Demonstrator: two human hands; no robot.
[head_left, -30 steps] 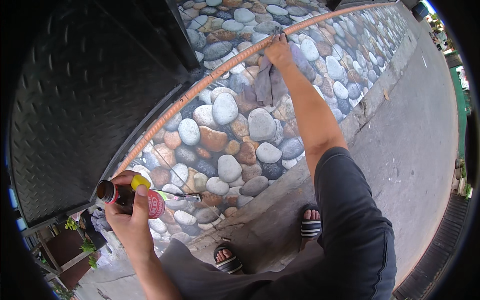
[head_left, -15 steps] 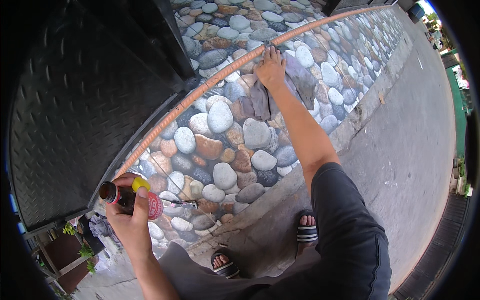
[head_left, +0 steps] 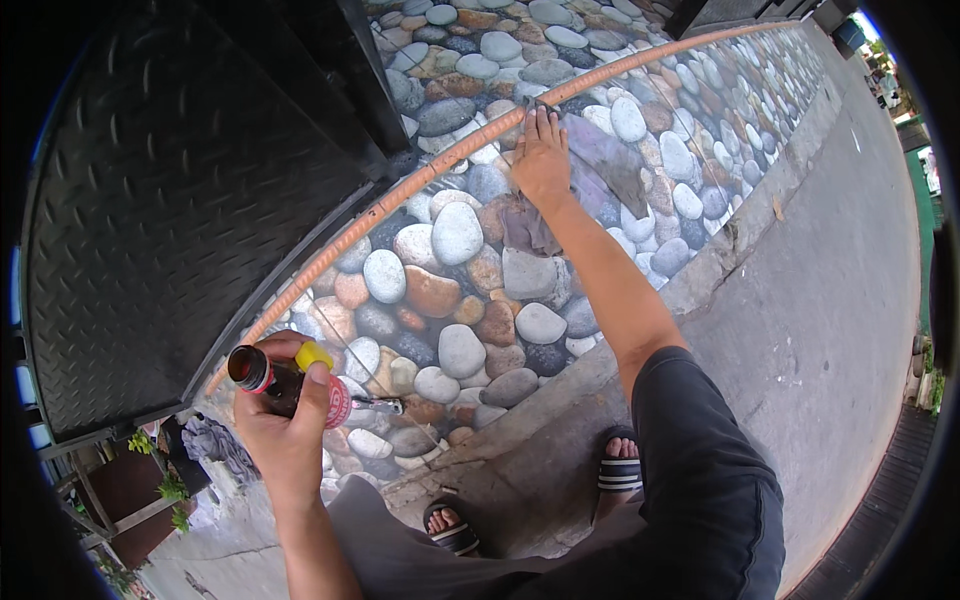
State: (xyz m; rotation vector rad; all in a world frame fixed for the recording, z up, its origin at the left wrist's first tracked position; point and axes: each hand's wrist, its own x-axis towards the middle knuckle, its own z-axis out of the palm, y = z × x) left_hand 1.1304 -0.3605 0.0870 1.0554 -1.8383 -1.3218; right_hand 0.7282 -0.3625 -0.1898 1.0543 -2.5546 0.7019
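My left hand (head_left: 290,405) is closed round a brown glass bottle (head_left: 283,388) with a red label. The bottle is tilted and its mouth is uncovered. Pinched by the thumb against the bottle is a yellow cap (head_left: 314,355). My right hand (head_left: 542,160) reaches far ahead and presses a grey cloth (head_left: 605,165) onto the orange ridged strip (head_left: 440,152). Its fingers point forward, closed on the cloth, and a dark bit of it shows past the fingertips. The rest of the cloth spreads to both sides of the wrist.
Pebble-patterned flooring (head_left: 457,233) lies on both sides of the strip. A black metal gate panel (head_left: 130,270) stands at the left. A thin metal-looking tool (head_left: 378,405) lies near the bottle. Another crumpled grey cloth (head_left: 215,445) sits at the lower left. Grey concrete pavement (head_left: 800,330) runs along the right.
The view has shifted slightly. The cloth under my right hand has been dragged along, its folds lying differently. My left hand still grips the bottle and cap.
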